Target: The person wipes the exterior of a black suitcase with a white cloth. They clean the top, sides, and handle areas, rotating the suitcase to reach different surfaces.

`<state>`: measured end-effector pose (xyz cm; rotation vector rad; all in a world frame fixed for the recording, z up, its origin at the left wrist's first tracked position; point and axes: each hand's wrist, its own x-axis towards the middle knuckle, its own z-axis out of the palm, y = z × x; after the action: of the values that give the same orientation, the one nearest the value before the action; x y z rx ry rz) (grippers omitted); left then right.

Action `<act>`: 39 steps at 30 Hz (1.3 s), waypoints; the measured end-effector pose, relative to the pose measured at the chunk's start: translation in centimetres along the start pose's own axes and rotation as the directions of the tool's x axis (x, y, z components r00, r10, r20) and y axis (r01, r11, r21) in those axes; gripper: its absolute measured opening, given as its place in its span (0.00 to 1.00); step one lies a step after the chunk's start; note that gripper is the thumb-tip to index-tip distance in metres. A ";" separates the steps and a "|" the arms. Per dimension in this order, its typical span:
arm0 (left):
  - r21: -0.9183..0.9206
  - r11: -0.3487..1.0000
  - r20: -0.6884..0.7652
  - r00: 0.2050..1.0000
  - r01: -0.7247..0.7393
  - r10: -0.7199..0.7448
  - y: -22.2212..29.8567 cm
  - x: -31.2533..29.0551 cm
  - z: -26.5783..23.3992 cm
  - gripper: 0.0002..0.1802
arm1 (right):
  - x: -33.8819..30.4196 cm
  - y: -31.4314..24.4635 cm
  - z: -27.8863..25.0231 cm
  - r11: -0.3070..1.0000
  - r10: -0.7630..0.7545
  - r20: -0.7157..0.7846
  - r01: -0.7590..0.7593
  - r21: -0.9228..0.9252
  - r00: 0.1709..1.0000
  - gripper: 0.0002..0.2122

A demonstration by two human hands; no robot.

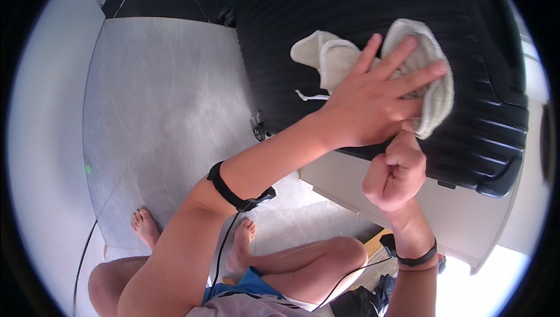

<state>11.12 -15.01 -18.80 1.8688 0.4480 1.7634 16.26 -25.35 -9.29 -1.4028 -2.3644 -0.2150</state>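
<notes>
A cream, thick-edged cloth [326, 59] with a thin white cord at its side lies crumpled on a black ribbed suitcase [373, 2]. My left hand [370, 104] rests palm down over it, fingers spread apart and reaching toward its raised right part. Just below, my right hand [396, 174] is closed like a fist, its upper fingers up against the left hand and the cloth's lower edge. Whether those fingers grip the cloth's edge is hidden.
The suitcase's wheels [259, 127] face left over a grey tiled floor [157, 95]. Below it stands a white cabinet panel [466, 212]. Black cables [221, 247] run from straps on both my arms. My bare feet and knees are below, beside dark items [361, 300] at lower right.
</notes>
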 end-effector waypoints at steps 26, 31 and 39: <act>-0.256 0.523 -0.035 0.532 0.813 -0.846 -11.2 -29.1 2.5 0.41 | 1.4 -0.6 0.4 1.000 -0.010 0.031 0.011 -0.020 0.999 0.15; -0.384 0.375 -0.095 0.368 0.844 -0.925 -10.8 -28.3 3.6 0.37 | 1.6 -0.7 -0.1 0.999 -0.019 0.079 0.017 0.029 0.997 0.09; 0.004 0.839 0.002 0.839 0.544 -0.544 0.3 -18.4 3.6 0.26 | 0.5 -0.3 -1.7 0.984 -0.039 0.113 0.019 0.175 0.993 0.10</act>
<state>12.92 -26.29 -33.61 1.5354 0.8840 1.3666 16.22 -25.63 -7.51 -1.3314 -2.4314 0.0666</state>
